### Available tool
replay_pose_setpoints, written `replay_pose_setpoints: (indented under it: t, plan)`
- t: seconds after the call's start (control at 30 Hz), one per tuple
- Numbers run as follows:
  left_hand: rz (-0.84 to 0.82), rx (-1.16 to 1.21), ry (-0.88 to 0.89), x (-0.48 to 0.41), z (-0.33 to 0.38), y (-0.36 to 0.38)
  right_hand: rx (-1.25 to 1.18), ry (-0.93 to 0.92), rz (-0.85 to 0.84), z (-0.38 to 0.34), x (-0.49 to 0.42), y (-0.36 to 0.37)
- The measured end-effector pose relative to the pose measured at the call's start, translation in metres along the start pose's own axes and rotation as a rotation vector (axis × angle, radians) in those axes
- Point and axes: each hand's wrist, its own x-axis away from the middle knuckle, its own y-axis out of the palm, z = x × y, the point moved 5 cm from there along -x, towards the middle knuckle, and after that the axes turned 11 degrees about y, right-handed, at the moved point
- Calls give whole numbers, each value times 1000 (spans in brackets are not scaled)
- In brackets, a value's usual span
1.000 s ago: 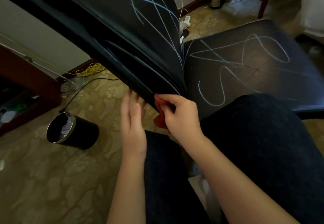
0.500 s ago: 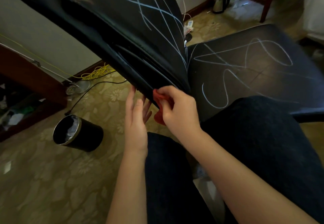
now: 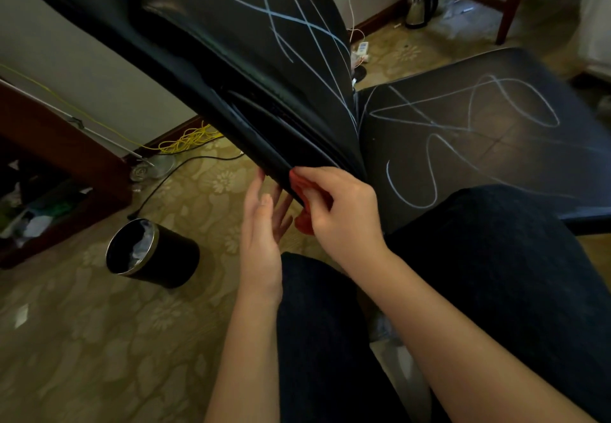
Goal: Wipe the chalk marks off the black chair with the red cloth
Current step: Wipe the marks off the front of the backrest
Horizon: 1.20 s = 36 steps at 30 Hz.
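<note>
The right hand (image 3: 340, 211) pinches the crumpled red cloth (image 3: 303, 224) against the lower backrest edge of the glossy black leather chair (image 3: 205, 68), apparently to start wiping, while the straight-fingered left hand (image 3: 261, 224) steadies that edge, the pale chalk marks (image 3: 463, 125) not yet wiped.

No readable text, label, brand or number is being shown anywhere. Only loose pale chalk scribbles (image 3: 307, 35) are being displayed on the black chair (image 3: 205, 42), crossing lines and loops by which no letters or digits are being formed. A bluish patch is being carried by a small white item (image 3: 363, 47) on the floor (image 3: 99, 356), too small to be read.
</note>
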Motion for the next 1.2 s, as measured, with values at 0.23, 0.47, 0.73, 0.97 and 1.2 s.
replay_pose_setpoints:
  t: [0.23,0.47,0.73,0.97,1.2]
  plan:
    - [44,-17,-27,3,-1,-3,-14,84,104,55,35,10]
    - [50,-7,-29,2,3,4,-9,19,107,32,22,5]
    - [61,-6,-21,2,3,2,69,-43,123,35,22,10]
    - [72,-43,-22,4,4,6,17,163,34,67,31,3]
    - [29,24,4,12,5,7,-27,-149,88,-4,14,-7]
